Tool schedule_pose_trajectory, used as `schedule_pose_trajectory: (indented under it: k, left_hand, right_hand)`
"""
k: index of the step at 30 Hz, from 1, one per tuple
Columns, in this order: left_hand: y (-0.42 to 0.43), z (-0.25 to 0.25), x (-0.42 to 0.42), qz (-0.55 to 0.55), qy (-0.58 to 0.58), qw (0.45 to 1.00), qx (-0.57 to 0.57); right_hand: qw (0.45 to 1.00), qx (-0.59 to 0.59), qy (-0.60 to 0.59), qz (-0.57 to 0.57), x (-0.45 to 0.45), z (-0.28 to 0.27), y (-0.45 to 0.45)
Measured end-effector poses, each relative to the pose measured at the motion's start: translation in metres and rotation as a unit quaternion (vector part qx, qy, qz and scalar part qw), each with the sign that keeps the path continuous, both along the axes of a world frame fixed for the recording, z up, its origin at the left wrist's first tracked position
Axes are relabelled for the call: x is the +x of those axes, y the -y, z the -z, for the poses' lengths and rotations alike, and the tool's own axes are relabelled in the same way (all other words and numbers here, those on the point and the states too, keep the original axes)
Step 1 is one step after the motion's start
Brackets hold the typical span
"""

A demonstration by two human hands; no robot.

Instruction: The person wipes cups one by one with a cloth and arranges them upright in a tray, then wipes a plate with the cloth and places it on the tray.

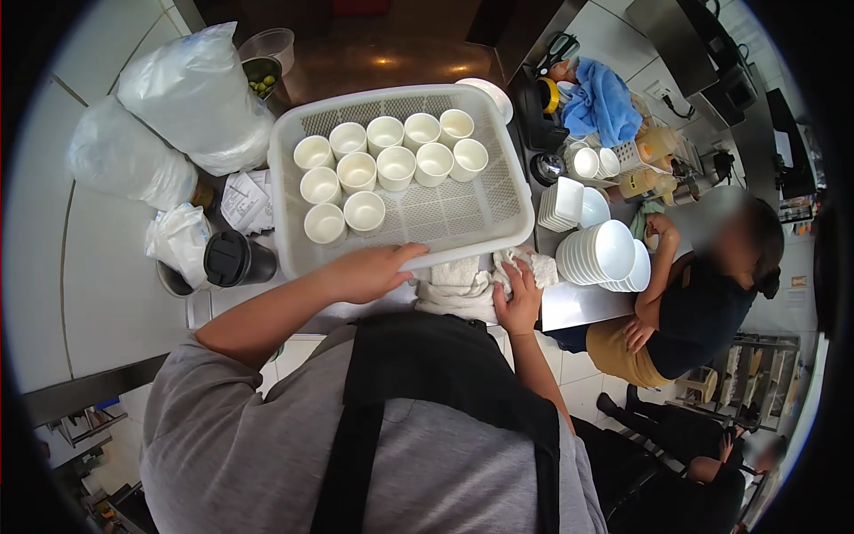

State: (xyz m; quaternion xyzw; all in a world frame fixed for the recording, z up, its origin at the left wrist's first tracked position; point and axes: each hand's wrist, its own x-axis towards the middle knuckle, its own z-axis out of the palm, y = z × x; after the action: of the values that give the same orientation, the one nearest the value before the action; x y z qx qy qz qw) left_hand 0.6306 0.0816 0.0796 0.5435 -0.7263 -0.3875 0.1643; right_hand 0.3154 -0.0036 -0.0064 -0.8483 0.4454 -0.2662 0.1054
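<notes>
A white plastic basket (pixel 498 209) with mesh sides holds several small white cups (pixel 395 165), standing upright in uneven rows toward its far and left side. My left hand (pixel 378 270) is at the basket's near rim, its fingers closed over the edge. To its right, my right hand (pixel 519 301) grips a folded off-white cloth (pixel 458 289) lying at the counter's front edge, just below the basket. Part of each hand's grip is hidden from above.
White bowls (pixel 594 254) and square dishes (pixel 562 203) are stacked at right, near a blue cloth (pixel 601 102). Plastic bags (pixel 191 98) and a black lidded cup (pixel 238 259) stand at left. A co-worker (pixel 712 303) leans at the right counter; other people are behind.
</notes>
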Motion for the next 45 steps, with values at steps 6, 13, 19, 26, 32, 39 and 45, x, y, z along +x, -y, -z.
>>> schedule_pose_trajectory:
  k: [6, 13, 19, 26, 32, 39, 45]
  left_hand:
    - [0.010, 0.012, -0.041, -0.034, -0.138, 0.989, 0.028]
    - [0.054, 0.036, -0.082, -0.188, -0.228, 0.954, -0.054]
    - [0.104, 0.037, -0.082, -0.318, -0.247, 0.912, -0.076]
    - [0.164, 0.045, -0.050, -0.402, -0.222, 0.878, -0.132]
    - [0.213, 0.040, -0.028, -0.440, -0.145, 0.877, -0.131]
    - [0.267, 0.032, -0.003, -0.463, -0.022, 0.881, -0.098]
    - [0.322, 0.020, -0.023, -0.292, 0.325, 0.854, -0.282]
  right_hand:
    - [1.000, -0.013, 0.011, -0.001, 0.000, 0.000, -0.001]
    - [1.000, -0.013, 0.011, 0.000, -0.002, 0.001, 0.000]
    - [1.000, -0.005, 0.022, 0.000, -0.003, 0.001, 0.000]
    - [1.000, -0.007, 0.030, 0.001, -0.004, 0.002, 0.002]
    - [0.999, 0.015, 0.030, -0.001, -0.005, 0.002, 0.003]
    - [0.999, 0.035, 0.017, 0.015, -0.006, 0.001, 0.002]
    - [0.999, 0.031, 0.014, 0.006, -0.006, -0.003, 0.004]
